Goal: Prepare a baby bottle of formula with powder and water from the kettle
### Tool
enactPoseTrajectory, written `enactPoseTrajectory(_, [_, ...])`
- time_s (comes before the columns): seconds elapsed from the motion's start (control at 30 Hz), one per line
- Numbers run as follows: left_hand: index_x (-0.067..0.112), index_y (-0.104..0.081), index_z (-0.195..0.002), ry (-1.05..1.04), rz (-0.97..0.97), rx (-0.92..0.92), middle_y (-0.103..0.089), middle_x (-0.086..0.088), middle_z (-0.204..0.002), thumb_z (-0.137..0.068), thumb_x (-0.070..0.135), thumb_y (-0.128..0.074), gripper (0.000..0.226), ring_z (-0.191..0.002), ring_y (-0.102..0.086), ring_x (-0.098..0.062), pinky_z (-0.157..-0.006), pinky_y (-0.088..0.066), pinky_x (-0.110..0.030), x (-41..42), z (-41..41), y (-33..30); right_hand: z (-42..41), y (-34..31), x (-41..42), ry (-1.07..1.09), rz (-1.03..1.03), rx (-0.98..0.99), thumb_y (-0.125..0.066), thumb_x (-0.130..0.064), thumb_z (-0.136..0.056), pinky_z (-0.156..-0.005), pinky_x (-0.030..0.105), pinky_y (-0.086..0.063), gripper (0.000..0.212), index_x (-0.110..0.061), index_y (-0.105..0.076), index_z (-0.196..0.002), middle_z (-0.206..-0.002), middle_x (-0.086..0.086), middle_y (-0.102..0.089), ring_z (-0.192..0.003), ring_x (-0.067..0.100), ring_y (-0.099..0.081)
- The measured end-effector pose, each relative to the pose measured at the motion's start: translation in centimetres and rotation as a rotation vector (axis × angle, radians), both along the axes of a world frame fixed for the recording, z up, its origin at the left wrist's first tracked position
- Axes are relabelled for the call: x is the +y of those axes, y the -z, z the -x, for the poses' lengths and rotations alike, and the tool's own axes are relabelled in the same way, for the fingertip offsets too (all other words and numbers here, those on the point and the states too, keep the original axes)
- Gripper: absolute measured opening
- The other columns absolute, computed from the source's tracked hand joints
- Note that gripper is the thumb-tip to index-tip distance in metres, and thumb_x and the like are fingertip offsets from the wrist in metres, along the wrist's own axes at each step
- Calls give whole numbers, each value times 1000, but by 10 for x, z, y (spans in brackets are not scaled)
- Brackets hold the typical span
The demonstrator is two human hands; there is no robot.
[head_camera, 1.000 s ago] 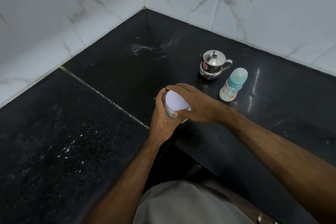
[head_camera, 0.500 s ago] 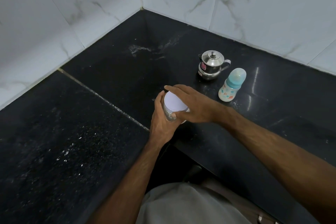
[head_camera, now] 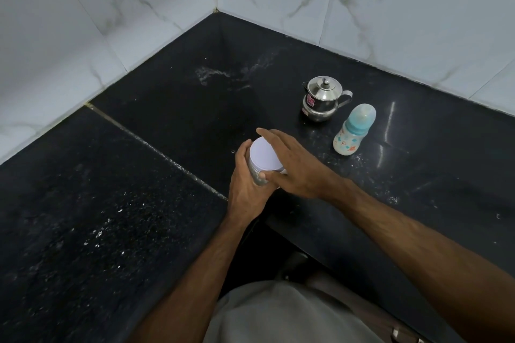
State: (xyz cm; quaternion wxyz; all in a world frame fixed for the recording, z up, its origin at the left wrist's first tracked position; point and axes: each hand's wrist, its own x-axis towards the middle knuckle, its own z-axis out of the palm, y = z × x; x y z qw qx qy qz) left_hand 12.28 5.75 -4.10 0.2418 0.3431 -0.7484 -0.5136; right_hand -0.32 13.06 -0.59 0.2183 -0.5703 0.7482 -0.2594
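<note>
— What is changing just now?

— I am looking first at the black counter; it is lying the same under my hands. My left hand is wrapping around the side of the powder jar as half a second ago, fingers pressed on its wall. My right hand is the one that is changing: a moment ago its fingers were curling around the white lid, and now they are stretching out flat across the far side of the lid, with the thumb touching the rim near my body. I am judging that I am taking a new grip between two turns, so the lid is not yet off and no powder is out.

— And the other things?

— The steel kettle is standing beyond my right hand, lid on. The baby bottle is standing just to the right of it, cap still on, well apart from my fingers.

— Are you reading any writing?

— The kettle is carrying a small red sticker, but the letters are too small. The jar label is hiding under my left hand.
</note>
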Motion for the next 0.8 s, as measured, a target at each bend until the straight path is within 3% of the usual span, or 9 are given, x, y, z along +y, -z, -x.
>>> enactPoseTrajectory(0.13, [20, -25, -146, 13, 20, 10, -37, 10, -140, -58, 55, -69, 105, -123, -39, -1, -91, -38, -6, 1, -2, 0, 8, -3, -4, 25, 19, -70, -77, -31, -77, -106, 24, -33, 94, -30, -18, -151, -152, -5, -30, -133, 10, -33])
enactPoseTrajectory(0.2, [22, -25, -146, 0, 24, 3, -38, 5, -145, -63, 53, -71, 100, -125, -38, -3, -95, -41, -14, 2, -2, 0, 10, -2, -4, 8, 18, -101, -78, -31, -76, -103, 19, -32, 95, -34, -17, -150, -151, -8, -30, -130, 5, -33])
enactPoseTrajectory(0.33, [21, -25, -146, -34, 10, -17, -35, 5, -146, -70, 31, -79, 94, -123, -32, 3, -85, -30, 7, 1, 0, 4, 5, 5, -1, 23, 38, -108, -75, -33, -81, -113, 27, -30, 91, -30, -16, -151, -155, -5, -26, -138, 11, -29])
enactPoseTrajectory(0.4, [21, -25, -146, -37, 11, -27, -36, 5, -145, -72, 23, -82, 94, -122, -31, 3, -82, -28, 8, 0, 1, 4, 3, 6, -1, 43, 34, -109, -74, -35, -83, -114, 26, -27, 89, -28, -17, -151, -156, -4, -26, -139, 12, -28])
enactPoseTrajectory(0.57, [22, -26, -146, -30, 3, -17, -35, 18, -133, -65, 42, -74, 96, -110, -36, 21, -80, -30, 8, 2, 1, 2, 2, 7, 0, 65, 54, -99, -74, -35, -82, -111, 21, -24, 85, -26, -22, -149, -154, -5, -29, -138, 11, -30])
enactPoseTrajectory(0.8, [21, -23, -147, -2, 8, -36, -34, 13, -136, -73, 20, -81, 94, -119, -34, 3, -79, -32, 7, 0, 2, 4, 2, 13, 1, 75, 55, -69, -72, -40, -83, -115, 25, -23, 85, -26, -22, -151, -156, -5, -26, -140, 11, -26])
